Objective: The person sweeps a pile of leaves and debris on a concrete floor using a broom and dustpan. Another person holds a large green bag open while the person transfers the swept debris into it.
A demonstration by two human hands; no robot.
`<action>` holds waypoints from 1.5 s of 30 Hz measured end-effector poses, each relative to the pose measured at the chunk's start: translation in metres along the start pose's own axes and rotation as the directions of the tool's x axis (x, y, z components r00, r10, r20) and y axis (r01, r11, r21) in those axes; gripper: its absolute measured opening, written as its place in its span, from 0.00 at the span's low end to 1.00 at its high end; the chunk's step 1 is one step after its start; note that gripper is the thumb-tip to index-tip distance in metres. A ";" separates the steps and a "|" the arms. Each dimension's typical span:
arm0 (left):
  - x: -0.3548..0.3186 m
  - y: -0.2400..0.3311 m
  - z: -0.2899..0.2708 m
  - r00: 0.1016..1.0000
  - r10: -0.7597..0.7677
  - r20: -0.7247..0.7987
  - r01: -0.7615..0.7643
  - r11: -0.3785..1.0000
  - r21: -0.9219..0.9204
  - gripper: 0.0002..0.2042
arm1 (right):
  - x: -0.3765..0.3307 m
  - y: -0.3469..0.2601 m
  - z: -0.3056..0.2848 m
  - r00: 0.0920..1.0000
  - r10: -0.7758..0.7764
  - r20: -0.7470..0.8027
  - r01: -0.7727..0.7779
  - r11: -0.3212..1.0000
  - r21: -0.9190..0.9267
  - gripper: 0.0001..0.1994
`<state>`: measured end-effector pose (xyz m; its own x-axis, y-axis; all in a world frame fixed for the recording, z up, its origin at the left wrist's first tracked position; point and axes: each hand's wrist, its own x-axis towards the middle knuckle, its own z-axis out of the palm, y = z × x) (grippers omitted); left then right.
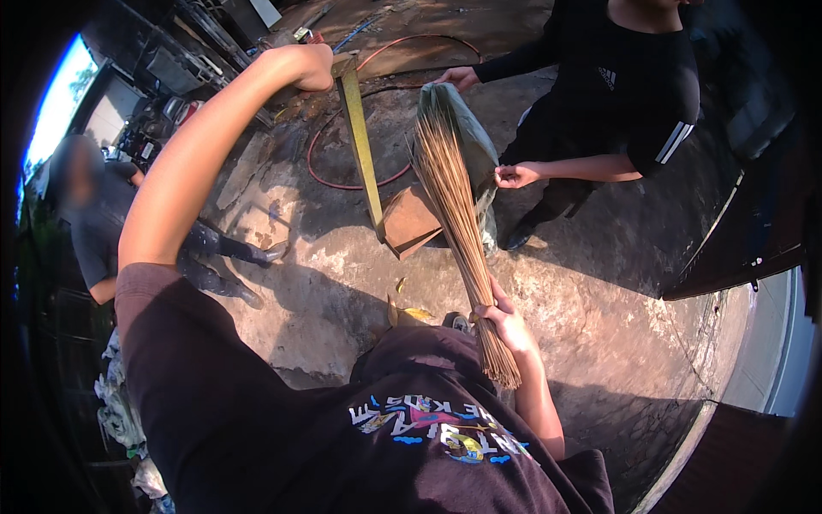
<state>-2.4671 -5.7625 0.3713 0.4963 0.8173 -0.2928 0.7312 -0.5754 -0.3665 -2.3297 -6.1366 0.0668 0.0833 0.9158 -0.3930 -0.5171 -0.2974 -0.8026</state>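
Note:
My left hand [315,68], raised and stretched out at the upper left, is closed round the top of a long-handled dustpan. Its yellowish flat handle [361,146] slants down to a brown pan [411,219] near the floor. In my right hand [507,324] is a stick broom [455,193], a bundle of thin brown sticks gripped near its lower end. The broom's far end fans out in front of a grey-green bag [469,128]. A co-worker's two hands [519,175] hold that bag by its rim. The broom partly hides the bag and the pan's right side.
The co-worker [591,103] in black stands close at the right. Another person [94,206] is at the left. A red hose [321,167] loops over the concrete floor [582,317]. Several yellow leaves [418,313] lie by my feet. Clutter [180,68] stands along the far left.

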 end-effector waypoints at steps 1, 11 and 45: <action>-0.008 -0.005 0.007 1.000 -0.015 0.000 0.015 0.998 -0.054 0.12 | -0.001 -0.010 0.007 1.000 0.022 -0.001 -0.022 0.990 0.141 0.37; -0.166 -0.063 0.151 0.981 -0.155 0.120 0.194 0.857 -0.477 0.16 | -0.012 -0.044 0.045 0.969 0.239 0.061 -0.245 0.965 0.097 0.33; -0.555 0.114 0.763 0.340 -0.367 0.866 0.892 -0.164 -0.420 0.12 | 0.136 0.580 0.098 0.761 0.642 -0.093 -0.260 0.171 -0.950 0.26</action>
<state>-3.0160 -6.3061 -0.1823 -0.5044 0.4614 -0.7298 0.5197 0.8372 0.1702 -2.7015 -6.1586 -0.4081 -0.1896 0.4805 -0.8562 0.6996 -0.5458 -0.4612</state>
